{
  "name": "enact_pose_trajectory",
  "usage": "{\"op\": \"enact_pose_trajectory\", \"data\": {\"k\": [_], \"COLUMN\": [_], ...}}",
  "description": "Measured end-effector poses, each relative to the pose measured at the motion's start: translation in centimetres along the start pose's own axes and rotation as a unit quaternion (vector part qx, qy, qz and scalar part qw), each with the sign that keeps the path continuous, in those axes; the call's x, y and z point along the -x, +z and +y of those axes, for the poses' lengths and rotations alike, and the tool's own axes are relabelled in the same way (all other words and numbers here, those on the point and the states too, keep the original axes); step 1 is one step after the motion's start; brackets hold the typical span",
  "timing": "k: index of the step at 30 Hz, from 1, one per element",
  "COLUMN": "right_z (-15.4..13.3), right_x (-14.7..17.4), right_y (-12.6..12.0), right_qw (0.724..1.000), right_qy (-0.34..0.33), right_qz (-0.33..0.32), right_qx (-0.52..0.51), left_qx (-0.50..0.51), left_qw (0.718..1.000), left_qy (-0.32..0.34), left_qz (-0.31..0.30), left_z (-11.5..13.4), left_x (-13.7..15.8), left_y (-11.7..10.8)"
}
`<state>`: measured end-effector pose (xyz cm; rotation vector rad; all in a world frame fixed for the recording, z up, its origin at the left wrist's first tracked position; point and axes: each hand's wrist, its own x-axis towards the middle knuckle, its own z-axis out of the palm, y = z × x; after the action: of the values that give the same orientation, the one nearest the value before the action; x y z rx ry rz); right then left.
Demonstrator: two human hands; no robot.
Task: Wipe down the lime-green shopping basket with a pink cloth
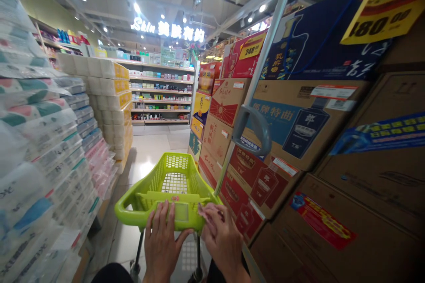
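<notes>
A lime-green shopping cart (128,214) stands right in front of me, with nothing visible in its latticed basket. My left hand (162,239) rests on the middle of its handlebar, fingers stretched out over the top and thumb apart. Beside it, a pale label panel (181,212) is set into the handlebar. At the bar's right end, my right hand (223,239) is closed round a crumpled pinkish cloth (206,213), which touches the green plastic. A metal pole (262,68) with a grey loop grip (254,130) rises from the cart's right side.
Stacked liquor cartons (283,115) with yellow price tags line the right side closely. Wrapped tissue packs (59,141) and a pile of yellow-sided paper rolls (108,93) form the left side. The tiled aisle (146,150) leads ahead to shelves (162,84) of small boxes and bottles.
</notes>
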<state>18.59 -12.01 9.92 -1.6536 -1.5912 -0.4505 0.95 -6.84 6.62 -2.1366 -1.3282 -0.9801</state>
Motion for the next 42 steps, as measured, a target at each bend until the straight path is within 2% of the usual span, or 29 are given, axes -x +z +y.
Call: {"op": "enact_pose_trajectory", "data": {"k": [2, 4, 8, 10, 12, 14, 17, 20, 22, 25, 29, 33, 37, 42], "right_z": [0.1, -1.1, -5.0, -5.5, -4.3, -2.0, 1.6, 3.1, 3.2, 3.3, 4.5, 6.2, 6.8, 5.8], "right_x": [-1.2, -1.9, -1.4, -0.9, -0.6, -0.3, 0.0, 0.0, -0.5, -1.8, -3.7, -5.6, -7.8, -11.0], "right_y": [-0.4, -0.2, 1.1, 1.3, 1.2, 0.9, 0.8, 1.8, 2.6, 3.4, 3.3, 2.7, 2.3, 3.7], "right_qw": [0.997, 0.994, 0.998, 0.999, 1.0, 0.998, 0.994, 0.992, 0.991, 0.99, 0.987, 0.983, 0.98, 0.972], "right_qy": [0.062, 0.081, 0.016, -0.007, 0.015, 0.061, 0.091, 0.086, 0.088, 0.102, 0.141, 0.159, 0.102, -0.044], "right_qz": [-0.015, -0.031, -0.014, -0.003, 0.001, 0.007, 0.03, 0.067, 0.083, 0.075, 0.037, -0.042, -0.137, -0.226], "right_qx": [0.035, 0.068, 0.059, 0.033, 0.023, 0.03, 0.048, 0.056, 0.059, 0.066, 0.074, 0.083, 0.105, 0.053], "left_qx": [0.004, 0.008, -0.002, -0.004, 0.012, 0.031, 0.012, -0.004, -0.004, -0.003, -0.01, 0.006, 0.021, 0.0], "left_qw": [1.0, 1.0, 1.0, 1.0, 1.0, 0.999, 0.995, 0.995, 0.994, 0.992, 0.993, 0.994, 0.996, 0.996], "left_qy": [-0.003, -0.006, -0.011, -0.013, -0.006, -0.013, -0.095, -0.092, -0.08, -0.076, -0.081, -0.081, -0.081, -0.08], "left_qz": [-0.001, 0.003, 0.009, 0.003, -0.011, -0.022, -0.019, -0.045, -0.076, -0.099, -0.088, -0.069, -0.044, -0.028], "left_z": [0.1, 0.3, 1.4, 1.7, 1.3, -0.1, -3.9, -7.3, -8.3, -7.7, -5.5, -4.0, -3.6, -4.0], "left_x": [0.1, 0.1, -0.1, -0.2, -0.3, -0.4, -0.5, -0.9, -1.3, -2.0, -2.3, -1.8, -1.0, -0.2], "left_y": [0.1, 0.2, 0.1, -0.2, -0.6, -1.0, -1.4, -1.7, -1.9, -2.2, -2.0, -1.3, -1.0, -1.8]}}
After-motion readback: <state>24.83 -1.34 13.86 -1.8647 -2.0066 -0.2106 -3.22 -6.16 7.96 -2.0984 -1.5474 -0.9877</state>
